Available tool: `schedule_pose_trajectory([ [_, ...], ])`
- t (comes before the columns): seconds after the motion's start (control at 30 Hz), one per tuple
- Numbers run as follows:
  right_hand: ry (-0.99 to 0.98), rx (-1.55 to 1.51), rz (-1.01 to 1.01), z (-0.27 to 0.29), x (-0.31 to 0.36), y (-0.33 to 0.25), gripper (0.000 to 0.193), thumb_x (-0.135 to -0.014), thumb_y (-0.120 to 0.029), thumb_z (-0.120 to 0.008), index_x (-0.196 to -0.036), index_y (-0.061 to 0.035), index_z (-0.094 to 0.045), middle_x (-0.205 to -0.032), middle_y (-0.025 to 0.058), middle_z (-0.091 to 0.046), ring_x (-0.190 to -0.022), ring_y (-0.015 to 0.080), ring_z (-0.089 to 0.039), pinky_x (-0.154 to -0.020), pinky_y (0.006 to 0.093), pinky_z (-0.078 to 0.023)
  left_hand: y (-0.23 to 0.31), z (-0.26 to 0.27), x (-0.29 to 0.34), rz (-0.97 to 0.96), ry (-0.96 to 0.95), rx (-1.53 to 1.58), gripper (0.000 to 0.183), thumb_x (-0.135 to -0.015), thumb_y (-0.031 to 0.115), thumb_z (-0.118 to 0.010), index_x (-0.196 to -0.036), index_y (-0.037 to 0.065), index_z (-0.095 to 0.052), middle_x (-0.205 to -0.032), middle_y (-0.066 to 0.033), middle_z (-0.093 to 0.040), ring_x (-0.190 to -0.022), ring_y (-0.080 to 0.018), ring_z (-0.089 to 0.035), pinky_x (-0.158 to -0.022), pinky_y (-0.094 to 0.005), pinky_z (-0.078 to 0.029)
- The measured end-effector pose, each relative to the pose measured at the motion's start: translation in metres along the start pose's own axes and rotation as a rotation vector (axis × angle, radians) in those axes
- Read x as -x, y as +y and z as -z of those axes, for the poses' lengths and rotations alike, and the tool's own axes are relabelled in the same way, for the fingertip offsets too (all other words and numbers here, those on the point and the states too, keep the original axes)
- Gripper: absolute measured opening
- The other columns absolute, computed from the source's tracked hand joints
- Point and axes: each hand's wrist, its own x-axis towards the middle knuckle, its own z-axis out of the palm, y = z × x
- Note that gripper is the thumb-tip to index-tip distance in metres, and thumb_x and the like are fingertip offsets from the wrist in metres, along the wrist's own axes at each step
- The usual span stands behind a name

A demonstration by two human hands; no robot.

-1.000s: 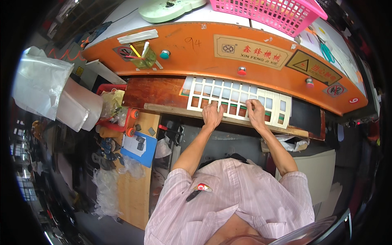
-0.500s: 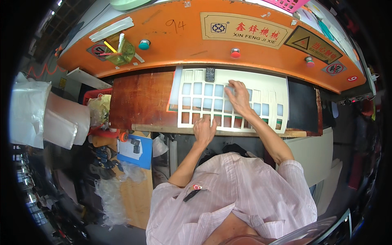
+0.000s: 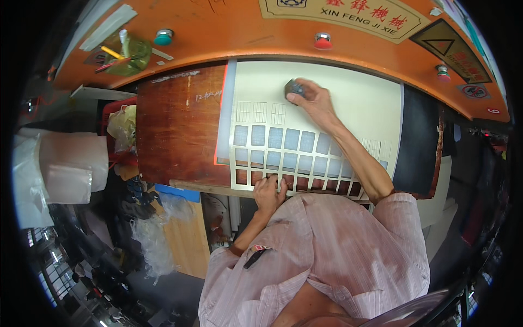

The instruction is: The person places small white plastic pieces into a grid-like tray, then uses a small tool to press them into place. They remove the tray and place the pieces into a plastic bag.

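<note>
A large cream sheet (image 3: 359, 87) lies on the worktable, with rows of rectangular windows cut in its near half and small groups of narrow slits beyond them. My right hand (image 3: 316, 103) is over the blank far part of the sheet, its thumb and fingers closed round a small dark block (image 3: 293, 88). At the sheet's near edge rests my left hand (image 3: 268, 193), its fingers bent over the cut strips and seemingly gripping the edge. A pale bluish layer (image 3: 226, 114) shows under the sheet along its left side and through several windows.
An orange machine front (image 3: 218, 41) with red and green buttons spans the far side. Reddish-brown board (image 3: 177, 125) extends to the left, and a black panel (image 3: 419, 131) to the right. A greenish pen cup (image 3: 136, 57) hangs at the far left; plastic bags (image 3: 71, 163) stand left.
My right hand has moved from the windows to the far part of the sheet and taken hold of the dark block. More of the sheet's blank far part shows. My left hand stays near the front edge.
</note>
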Motion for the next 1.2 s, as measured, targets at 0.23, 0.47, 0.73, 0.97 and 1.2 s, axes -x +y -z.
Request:
schedule_pose_trajectory([
  [0.23,0.007,0.682,0.503,0.003,0.043,0.019,0.065,-0.077,-0.018,-0.087,-0.131,0.0028,-0.058,-0.130,0.0199,-0.060,-0.121,0.0372,-0.054,-0.104,0.0427,-0.048,-0.003,0.003,0.003,-0.019,-0.008,0.008,0.012,-0.084,0.015,-0.076,-0.088,0.007,-0.068,-0.063,-0.0042,-0.058,-0.061,-0.0257,-0.058,-0.061,-0.0383,-0.044],
  [0.47,0.034,0.798,0.510,-0.009,0.043,0.031,0.067,-0.078,-0.018,-0.087,-0.134,0.0019,-0.055,-0.135,0.0194,-0.058,-0.125,0.0371,-0.053,-0.104,0.0446,-0.049,-0.003,-0.002,0.002,-0.014,0.037,0.024,0.015,-0.084,0.019,-0.077,-0.086,0.007,-0.069,-0.065,-0.0067,-0.060,-0.063,-0.0269,-0.059,-0.063,-0.0385,-0.046],
  [0.73,0.365,0.519,0.497,0.062,0.081,0.013,0.050,-0.091,-0.023,-0.078,-0.132,0.0004,-0.062,-0.129,0.0153,-0.063,-0.120,0.0255,-0.059,-0.102,0.0390,-0.048,0.009,0.002,-0.022,0.002,0.059,0.054,0.034,-0.085,0.033,-0.073,-0.102,0.004,-0.070,-0.083,-0.0173,-0.069,-0.078,-0.0360,-0.067,-0.073,-0.0489,-0.053],
  [0.97,1.030,0.320,0.734,0.230,0.146,-0.006,0.024,-0.106,-0.019,-0.063,-0.113,0.0035,-0.069,-0.111,0.0125,-0.073,-0.103,0.0169,-0.067,-0.092,0.0288,-0.052,0.017,0.013,-0.040,-0.046,0.075,0.132,0.025,-0.089,0.025,-0.067,-0.102,0.004,-0.068,-0.083,-0.0186,-0.068,-0.085,-0.0363,-0.068,-0.080,-0.0469,-0.052],
  [1.2,1.242,0.636,0.926,0.284,0.207,-0.057,0.033,-0.103,-0.022,-0.068,-0.113,0.0091,-0.071,-0.099,0.0132,-0.075,-0.086,0.0141,-0.066,-0.076,0.0272,-0.054,0.014,0.001,-0.047,-0.120,0.179,0.100,0.023,-0.088,0.021,-0.066,-0.098,0.001,-0.066,-0.082,-0.0203,-0.068,-0.084,-0.0379,-0.066,-0.080,-0.0484,-0.049],
])
